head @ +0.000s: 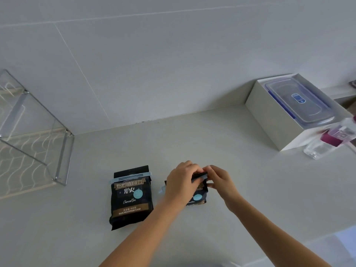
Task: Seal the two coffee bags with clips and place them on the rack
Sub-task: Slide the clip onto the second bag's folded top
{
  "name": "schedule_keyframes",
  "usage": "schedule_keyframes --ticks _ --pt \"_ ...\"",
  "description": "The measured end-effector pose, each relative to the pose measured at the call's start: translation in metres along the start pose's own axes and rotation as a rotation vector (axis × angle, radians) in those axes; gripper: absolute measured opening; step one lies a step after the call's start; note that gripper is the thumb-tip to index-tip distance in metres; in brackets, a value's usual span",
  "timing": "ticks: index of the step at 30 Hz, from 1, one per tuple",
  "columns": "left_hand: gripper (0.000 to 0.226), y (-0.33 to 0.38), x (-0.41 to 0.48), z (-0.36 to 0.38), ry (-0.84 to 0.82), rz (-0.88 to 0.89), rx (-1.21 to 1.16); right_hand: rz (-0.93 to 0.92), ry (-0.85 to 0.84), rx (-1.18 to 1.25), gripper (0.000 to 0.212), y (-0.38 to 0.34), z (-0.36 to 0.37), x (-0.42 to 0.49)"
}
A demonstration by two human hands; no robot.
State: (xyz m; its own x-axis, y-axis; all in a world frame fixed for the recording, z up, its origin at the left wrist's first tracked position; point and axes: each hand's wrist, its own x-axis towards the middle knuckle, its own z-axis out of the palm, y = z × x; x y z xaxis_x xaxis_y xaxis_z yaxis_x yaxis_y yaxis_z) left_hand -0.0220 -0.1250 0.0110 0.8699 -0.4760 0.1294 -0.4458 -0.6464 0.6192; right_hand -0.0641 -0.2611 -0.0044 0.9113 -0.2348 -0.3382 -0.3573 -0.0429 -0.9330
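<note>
both hands together at frame centre: left hand (181, 182) and right hand (221, 180) pinching top of second coffee bag (198, 197). first bag (132, 199) left of it, pale blue clip (131, 178) across its top.

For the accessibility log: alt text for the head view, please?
Both hands, left hand and right hand, work at the top of the second coffee bag on a pale counter. Beside it stands the first coffee bag, a light-blue clip across its top; a wire rack stands far left.
</note>
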Motion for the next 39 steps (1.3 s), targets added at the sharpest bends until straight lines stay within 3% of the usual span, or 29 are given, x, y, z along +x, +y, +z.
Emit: schedule_keyframes --ticks 5,10,17,39 --pt "0.009 -0.003 0.000 -0.002 0.007 -0.044 -0.048 0.029 -0.039 0.102 0.028 0.006 0.002 -0.001" --pt "0.006 -0.001 0.000 0.000 0.011 -0.027 -0.001 0.029 -0.044 0.019 0.030 0.006 0.001 0.001" --pt "0.004 -0.001 0.000 0.000 0.032 -0.046 -0.006 0.013 -0.018 0.085 0.030 0.008 0.009 -0.003" --pt "0.005 -0.002 -0.003 0.003 0.037 -0.068 -0.008 -0.167 0.014 -0.010 0.024 0.016 0.019 -0.015"
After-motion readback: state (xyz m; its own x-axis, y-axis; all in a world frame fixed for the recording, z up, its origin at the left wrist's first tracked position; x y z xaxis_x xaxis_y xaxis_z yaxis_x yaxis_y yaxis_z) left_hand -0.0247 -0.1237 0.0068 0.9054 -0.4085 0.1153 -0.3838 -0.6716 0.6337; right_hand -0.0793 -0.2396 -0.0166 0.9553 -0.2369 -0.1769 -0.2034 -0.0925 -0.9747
